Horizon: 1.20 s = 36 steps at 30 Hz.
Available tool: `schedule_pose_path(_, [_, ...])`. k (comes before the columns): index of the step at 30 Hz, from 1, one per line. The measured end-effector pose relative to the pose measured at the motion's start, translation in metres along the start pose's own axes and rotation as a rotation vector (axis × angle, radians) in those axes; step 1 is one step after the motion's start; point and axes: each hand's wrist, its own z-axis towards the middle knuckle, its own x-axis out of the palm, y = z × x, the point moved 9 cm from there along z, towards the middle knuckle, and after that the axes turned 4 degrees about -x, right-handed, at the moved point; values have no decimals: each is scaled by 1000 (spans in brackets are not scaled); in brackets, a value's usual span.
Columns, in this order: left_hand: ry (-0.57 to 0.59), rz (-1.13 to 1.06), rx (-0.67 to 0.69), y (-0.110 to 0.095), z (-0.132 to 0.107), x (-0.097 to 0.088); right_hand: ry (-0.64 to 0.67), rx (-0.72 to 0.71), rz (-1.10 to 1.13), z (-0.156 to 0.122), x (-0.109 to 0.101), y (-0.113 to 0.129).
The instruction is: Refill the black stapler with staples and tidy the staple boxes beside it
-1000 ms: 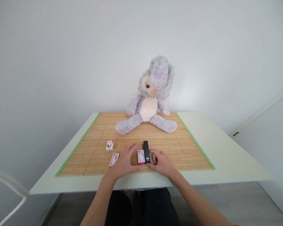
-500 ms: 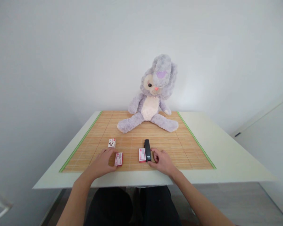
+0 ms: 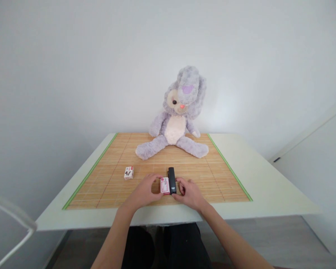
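White table point(image 3: 268, 190) with a bamboo mat point(image 3: 212, 179) is filling the view. At the mat's 6 o'clock edge both hands are meeting. The left hand point(image 3: 144, 192) is curling in, thumb and forefinger pinching a red-and-white box point(image 3: 165, 185) from its 9 o'clock side. The right hand point(image 3: 190, 193) is cupping toward a black stapler point(image 3: 171, 180), which is lying flush against the box at its 3 o'clock. Whether that hand is actually gripping, I cannot tell. Judging by this, box and stapler are being lined up; lifting either would call for a firm pinch on its long sides. The box is lying shut, contents hidden. At 10 o'clock a small white box point(image 3: 128, 173) is sitting apart, also shut. At 12 o'clock a plush rabbit point(image 3: 176, 116) is sitting against the wall.
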Motion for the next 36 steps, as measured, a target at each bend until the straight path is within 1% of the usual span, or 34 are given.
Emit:
schedule_pose_path(3, [15, -49, -19, -1, 0, 1, 7, 1, -2, 0, 0, 1])
schedule_pose_path(9, [80, -189, -72, 0, 3, 10, 9, 1, -7, 1, 0, 1])
schedule_pose_path(15, [71, -239, -83, 6, 1, 19, 8, 0, -7, 0, 2, -2])
schedule_pose_path(17, [47, -231, -86, 7, -3, 17, 7, 2, -7, 0, 2, -2])
schedule_pose_path(19, [-23, -203, -100, 13, -7, 4, 9, 5, -6, 0, 3, -2])
schedule_pose_path(21, [-161, -168, -164, 33, -13, -23, 11, 11, -8, 0, 3, -2])
schedule_pose_path(22, [-256, -147, -226, 48, -17, -41, 12, 12, -10, 0, 2, -2])
schedule_pose_path(24, [-514, -92, -413, 87, -33, -84, 11, 11, -12, 0, 2, -1])
schedule_pose_path(25, [-630, -58, -497, 105, -42, -102, 14, 11, -11, 0, 2, -1])
schedule_pose_path(26, [-697, -5, -568, 120, -49, -116, 16, 12, -10, 0, 2, 0])
schedule_pose_path(27, [-684, 30, -613, 132, -50, -121, 19, 14, -11, 1, 2, -1])
schedule_pose_path(29, [-609, 54, -636, 149, -44, -120, 20, 21, -14, 1, 2, -1])
schedule_pose_path(31, [-551, 36, -621, 156, -35, -110, 12, 23, -14, 1, 3, -2])
schedule_pose_path(33, [-532, 1, -605, 156, -24, -97, -5, 27, -9, 1, 2, -2])
schedule_pose_path(36, [-485, -94, -584, 153, -4, -70, -16, 32, 0, 0, 3, -3])
